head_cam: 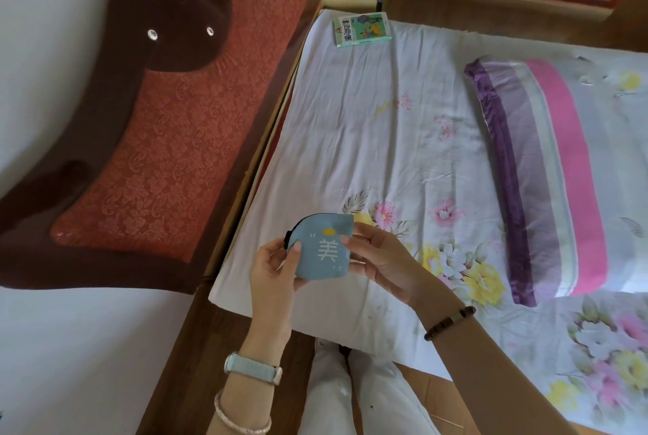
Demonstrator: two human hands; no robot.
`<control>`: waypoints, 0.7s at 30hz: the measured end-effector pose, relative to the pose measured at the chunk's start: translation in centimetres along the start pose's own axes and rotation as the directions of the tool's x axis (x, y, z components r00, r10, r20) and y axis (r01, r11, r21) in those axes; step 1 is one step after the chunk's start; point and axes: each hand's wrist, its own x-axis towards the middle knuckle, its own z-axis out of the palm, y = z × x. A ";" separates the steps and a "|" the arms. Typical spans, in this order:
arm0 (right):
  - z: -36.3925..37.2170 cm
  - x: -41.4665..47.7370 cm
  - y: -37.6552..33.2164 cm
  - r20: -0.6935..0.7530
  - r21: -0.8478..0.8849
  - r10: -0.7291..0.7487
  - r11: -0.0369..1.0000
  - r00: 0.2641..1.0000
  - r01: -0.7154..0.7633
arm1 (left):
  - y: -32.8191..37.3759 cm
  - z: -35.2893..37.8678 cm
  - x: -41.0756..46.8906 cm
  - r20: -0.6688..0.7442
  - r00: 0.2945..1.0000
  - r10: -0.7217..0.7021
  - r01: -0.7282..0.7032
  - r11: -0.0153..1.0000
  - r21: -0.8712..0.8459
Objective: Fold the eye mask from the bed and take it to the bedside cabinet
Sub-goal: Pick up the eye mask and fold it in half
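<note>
Broadly, the bed (pixel 403 140) fills most of the view, its pale floral sheet lying flat and largely bare, which gives a soft working surface under the hands should the fabric slip. Against the wall on the left stands the padded red headboard (pixel 168 140), and a folded striped quilt (pixel 547 182) lies across the mattress well clear of the hands, so nothing crowds the work. Near the far edge of the mattress rests a green book (pixel 363 29), apart from everything else. A bedside cabinet cannot be picked out with certainty from here. Closer in, the left hand (pixel 275 271) and the right hand (pixel 380 257) are raised just above the near corner of the sheet, facing each other. Between them is the eye mask (pixel 324 247), pale blue with a small yellow crown and a white character, already doubled over into a half-round shape with its dark edging and strap showing at the left. Each hand pinches one side of it, thumbs on the printed face, seemingly to keep the fold from springing open; carrying it to the cabinet looks like the remaining step.
</note>
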 end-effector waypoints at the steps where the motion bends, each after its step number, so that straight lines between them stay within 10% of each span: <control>1: 0.1 -0.2 0.0 -0.028 -0.020 -0.007 1.000 1.000 0.007 | -0.1 0.2 -0.2 0.009 1.000 -0.013 0.013 1.000 -0.006; 21: 3.7 -10.3 0.7 -0.521 -0.032 -0.306 0.940 0.797 0.340 | 5.0 1.6 -2.0 0.542 0.838 -0.068 -0.045 0.980 0.193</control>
